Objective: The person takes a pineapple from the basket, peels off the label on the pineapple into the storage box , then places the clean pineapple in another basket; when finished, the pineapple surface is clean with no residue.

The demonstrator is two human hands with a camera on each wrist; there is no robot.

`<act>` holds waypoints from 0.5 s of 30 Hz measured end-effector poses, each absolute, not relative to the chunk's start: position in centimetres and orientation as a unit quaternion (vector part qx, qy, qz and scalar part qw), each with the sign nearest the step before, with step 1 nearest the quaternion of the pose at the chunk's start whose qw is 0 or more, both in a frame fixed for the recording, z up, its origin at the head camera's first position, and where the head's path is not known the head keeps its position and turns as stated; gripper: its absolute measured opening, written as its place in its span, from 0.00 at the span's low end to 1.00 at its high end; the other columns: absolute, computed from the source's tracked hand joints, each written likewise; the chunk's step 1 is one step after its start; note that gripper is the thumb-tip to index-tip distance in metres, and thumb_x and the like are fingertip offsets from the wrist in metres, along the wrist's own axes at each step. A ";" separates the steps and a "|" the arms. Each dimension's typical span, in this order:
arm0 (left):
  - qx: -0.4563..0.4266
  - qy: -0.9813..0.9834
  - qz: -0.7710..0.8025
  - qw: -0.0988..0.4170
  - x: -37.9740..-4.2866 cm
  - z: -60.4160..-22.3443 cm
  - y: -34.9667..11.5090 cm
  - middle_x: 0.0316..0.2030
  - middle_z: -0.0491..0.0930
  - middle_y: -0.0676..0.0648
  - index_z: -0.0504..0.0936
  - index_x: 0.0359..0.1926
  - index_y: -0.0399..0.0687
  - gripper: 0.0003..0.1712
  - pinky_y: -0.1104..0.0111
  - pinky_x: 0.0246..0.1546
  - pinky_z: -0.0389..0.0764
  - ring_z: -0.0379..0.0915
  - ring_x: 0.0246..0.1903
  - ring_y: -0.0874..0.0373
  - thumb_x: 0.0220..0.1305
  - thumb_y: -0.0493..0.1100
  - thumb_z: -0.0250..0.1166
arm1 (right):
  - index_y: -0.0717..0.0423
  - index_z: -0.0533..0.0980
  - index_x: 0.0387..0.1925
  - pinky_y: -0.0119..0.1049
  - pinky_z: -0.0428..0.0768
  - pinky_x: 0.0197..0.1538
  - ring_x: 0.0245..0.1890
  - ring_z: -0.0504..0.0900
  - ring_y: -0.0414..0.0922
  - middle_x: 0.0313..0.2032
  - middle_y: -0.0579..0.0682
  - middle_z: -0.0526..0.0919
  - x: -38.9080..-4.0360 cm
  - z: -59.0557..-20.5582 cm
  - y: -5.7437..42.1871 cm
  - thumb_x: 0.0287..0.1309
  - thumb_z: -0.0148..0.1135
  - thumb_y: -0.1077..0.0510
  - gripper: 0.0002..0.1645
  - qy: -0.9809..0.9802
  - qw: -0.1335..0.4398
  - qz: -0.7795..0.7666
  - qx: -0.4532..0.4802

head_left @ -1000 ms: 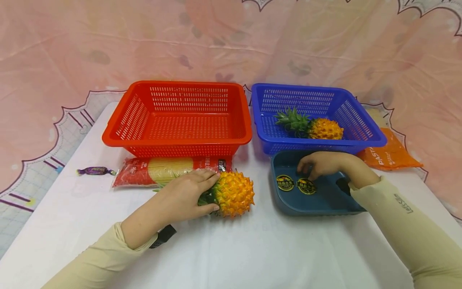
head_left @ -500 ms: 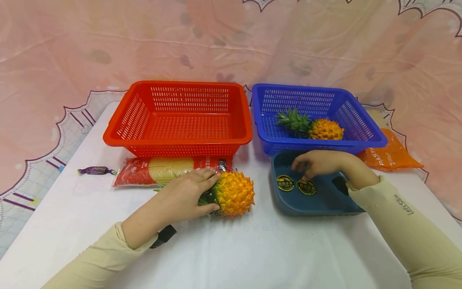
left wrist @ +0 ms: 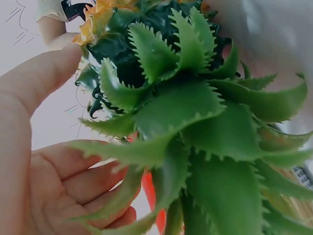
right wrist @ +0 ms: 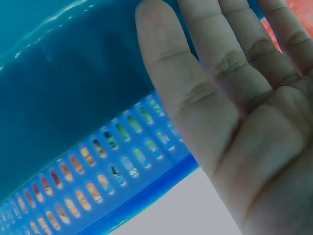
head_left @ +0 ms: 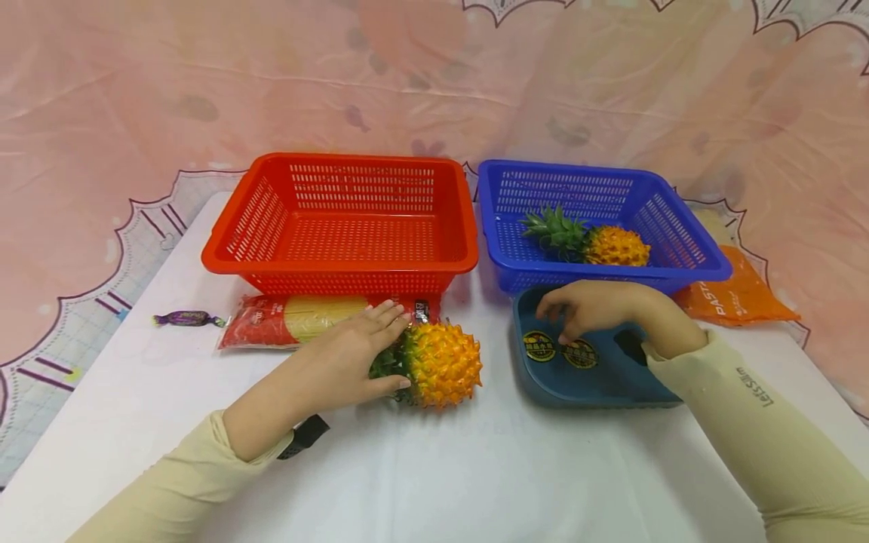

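Observation:
In the head view my left hand (head_left: 339,362) lies over the leafy end of a pineapple (head_left: 444,366) on the white table, its fingers spread. Up close in the left wrist view, the thumb (left wrist: 44,78) is by the orange body and loosely bent fingers (left wrist: 88,186) sit beside the green leaves (left wrist: 195,117). My right hand (head_left: 604,309) hangs over a dark teal basin (head_left: 611,397), fingers loosely bent and holding nothing. Two round black-and-gold stickers (head_left: 539,346) lie in the basin below its fingertips.
A red basket (head_left: 339,267) stands behind the left hand. Beside it, a blue basket (head_left: 502,196) holds another pineapple (head_left: 618,246). A noodle packet (head_left: 254,323) lies before the red basket, a purple-wrapped candy (head_left: 188,318) to its left. An orange pasta bag (head_left: 740,294) rests at right.
My left hand's fingers have straightened and lifted a little off the pineapple. The right hand has shifted slightly left and up over the basin. The head view has moved slightly.

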State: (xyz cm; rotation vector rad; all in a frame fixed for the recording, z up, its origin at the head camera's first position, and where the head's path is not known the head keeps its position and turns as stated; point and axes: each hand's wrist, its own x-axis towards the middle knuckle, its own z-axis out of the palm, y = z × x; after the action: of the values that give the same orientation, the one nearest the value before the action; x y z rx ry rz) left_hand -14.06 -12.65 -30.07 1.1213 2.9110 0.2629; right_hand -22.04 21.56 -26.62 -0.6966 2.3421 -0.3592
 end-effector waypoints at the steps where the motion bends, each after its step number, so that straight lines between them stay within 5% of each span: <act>1: 0.355 0.931 0.084 0.009 -14.1 -30.0 -12.7 0.65 0.60 0.36 0.62 0.65 0.35 0.46 0.52 0.65 0.58 0.51 0.67 0.43 0.55 0.60 0.63 | 0.57 0.70 0.56 0.44 0.78 0.47 0.48 0.75 0.51 0.51 0.59 0.75 -22.1 -26.6 21.4 0.53 0.62 0.57 0.27 0.895 0.329 -0.135 -0.269; 15: 0.284 0.951 0.122 0.008 -13.9 -29.1 -14.9 0.67 0.58 0.39 0.60 0.67 0.39 0.46 0.51 0.65 0.57 0.49 0.68 0.43 0.54 0.60 0.64 | 0.55 0.72 0.54 0.43 0.78 0.46 0.43 0.77 0.45 0.47 0.54 0.77 -21.9 -25.2 19.3 0.54 0.62 0.56 0.24 0.899 0.301 -0.121 -0.295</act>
State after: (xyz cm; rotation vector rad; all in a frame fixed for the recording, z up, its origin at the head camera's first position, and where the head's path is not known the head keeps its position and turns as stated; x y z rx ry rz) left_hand -13.90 -14.91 -29.07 0.8891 2.9726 0.3806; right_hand -21.90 19.26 -25.21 -0.7826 2.3835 -0.3204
